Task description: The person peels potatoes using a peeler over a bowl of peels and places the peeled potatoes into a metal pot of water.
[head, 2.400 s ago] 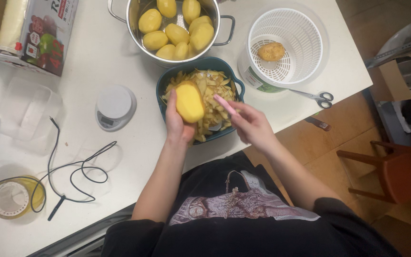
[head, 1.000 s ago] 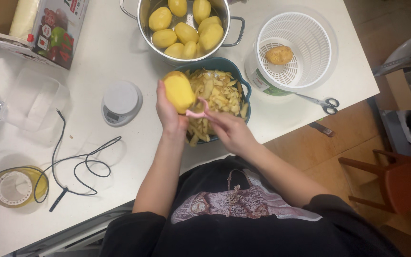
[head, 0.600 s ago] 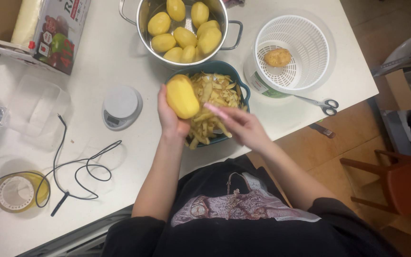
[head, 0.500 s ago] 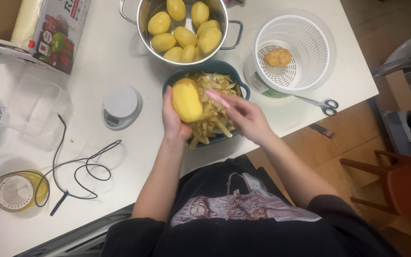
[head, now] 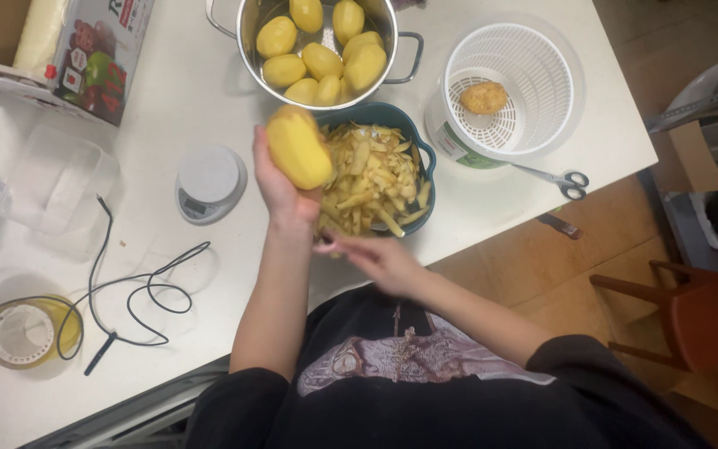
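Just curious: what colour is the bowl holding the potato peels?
Dark teal bowl, seen in the head view, the only one.

White table [head: 168, 75] carries a small round kitchen scale [head: 209, 181], a looping black cable [head: 139, 291], a clear plastic container [head: 56, 187], a printed carton [head: 97, 54] at the far left. Scissors [head: 554, 179] lie beside a white slotted basket [head: 533, 58] holding one unpeeled potato [head: 484, 97]. Red chair [head: 691, 312] stands on the wooden floor.
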